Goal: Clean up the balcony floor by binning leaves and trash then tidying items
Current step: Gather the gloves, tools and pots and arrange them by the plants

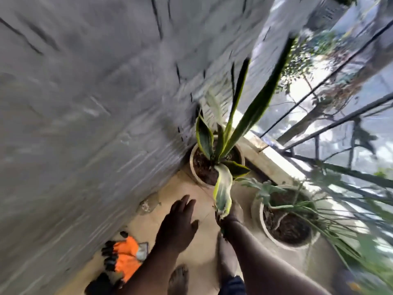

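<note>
Your right hand (226, 213) was clamped on the drooping, yellowed leaf (222, 188) of the snake plant, which hung over the rim of its pot (192, 165) in the corner by the grey wall (85, 103). Your left hand (180, 222) hovered above the balcony floor (197, 196) with fingers straight and apart, holding nothing. Orange-and-black gloves (123, 254) lay on the floor near the wall, and a second potted plant (285, 220) stood just right of your right hand.
</note>
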